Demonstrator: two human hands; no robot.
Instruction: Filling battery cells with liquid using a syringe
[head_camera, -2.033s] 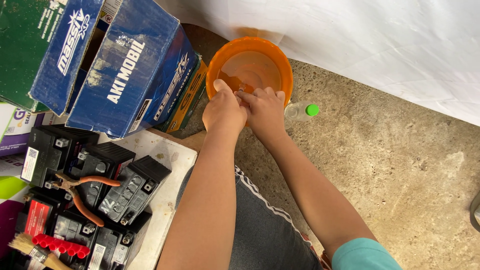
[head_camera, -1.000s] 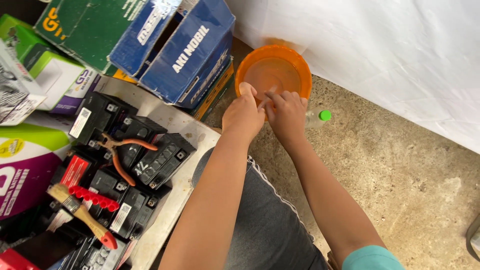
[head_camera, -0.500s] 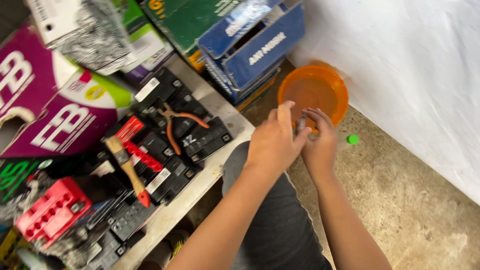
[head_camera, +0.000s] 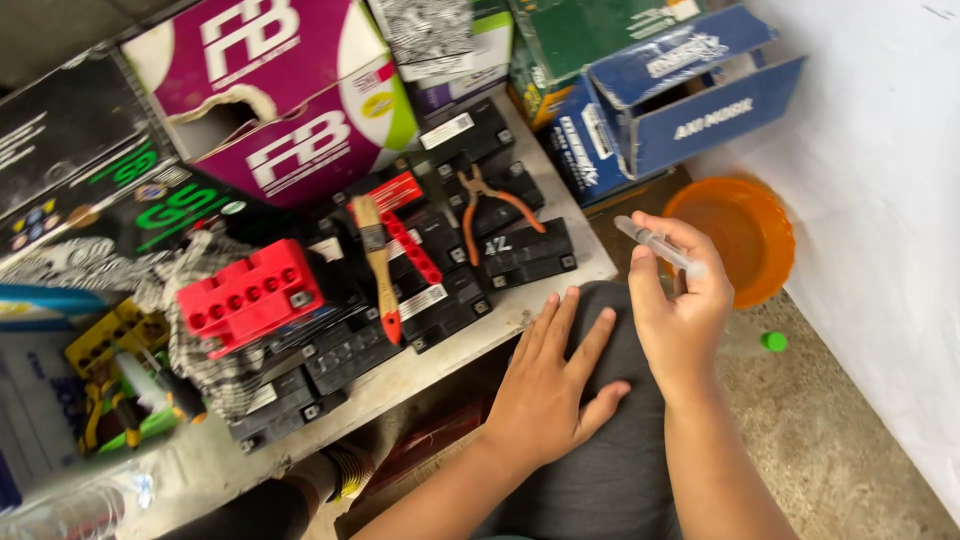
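Resting flat with fingers spread, the left hand (head_camera: 553, 390) is laid on a grey-clothed knee (head_camera: 600, 470); a clear plastic syringe (head_camera: 658, 244) is gripped in the right hand (head_camera: 680, 310) beside a round orange plastic bowl (head_camera: 745, 240).

A clear plastic syringe (head_camera: 658, 243) is held in the right hand (head_camera: 680, 310), gripped between thumb and fingers around the lower end of its barrel. It is tilted, its free end pointed toward ten o'clock, its other end hidden behind the fingers. The barrel is seen as thin, see-through and pale, raised off the knee, with the orange bowl (head_camera: 738, 236) lying just beyond it at two o'clock. Whether any liquid is inside cannot be told.
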